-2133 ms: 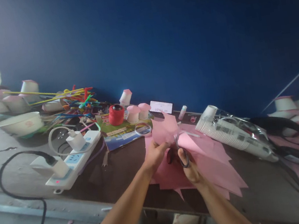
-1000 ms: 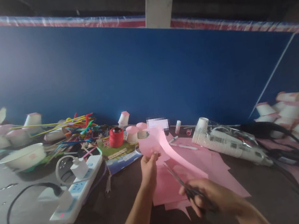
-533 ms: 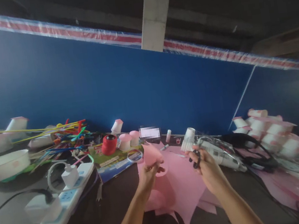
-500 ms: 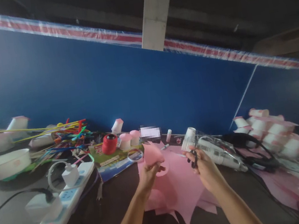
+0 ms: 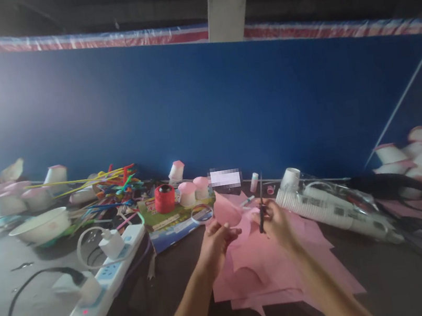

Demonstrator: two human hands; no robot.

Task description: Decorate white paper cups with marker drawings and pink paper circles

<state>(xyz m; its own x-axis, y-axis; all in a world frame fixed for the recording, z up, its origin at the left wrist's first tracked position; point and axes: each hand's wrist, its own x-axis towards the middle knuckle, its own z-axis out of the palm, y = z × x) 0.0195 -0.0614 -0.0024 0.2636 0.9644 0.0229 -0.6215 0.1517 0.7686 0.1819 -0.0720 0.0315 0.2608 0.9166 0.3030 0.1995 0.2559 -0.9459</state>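
Right hand [image 5: 279, 226] moved nearer with scissors [image 5: 261, 215], left hand [image 5: 215, 243] pinching pink paper [image 5: 226, 210]

Flat pink paper sheets [image 5: 266, 260] (landmark): matt, smooth, clean-edged. Above the sheets: curved pink paper piece [image 5: 227, 212], same matt finish; slim dark scissors [image 5: 261, 195], blades metal-looking, black handles plastic-looking. Right of the sheets: long nested row of white cups [image 5: 314, 212], matt and paper-like, inside clear plastic film, glossy, crinkled. Left of the sheets: white rectangular plastic power strip [image 5: 108, 279], smooth, low sheen; green-and-blue printed paper booklet [image 5: 178, 220], smooth; round red thread spool [image 5: 165, 200], fibrous. Under the sheets: dark brown desk [image 5: 168, 296], smooth, faintly shiny. Behind the sheets: flat blue panel [image 5: 187, 103], smooth, soft sheen.
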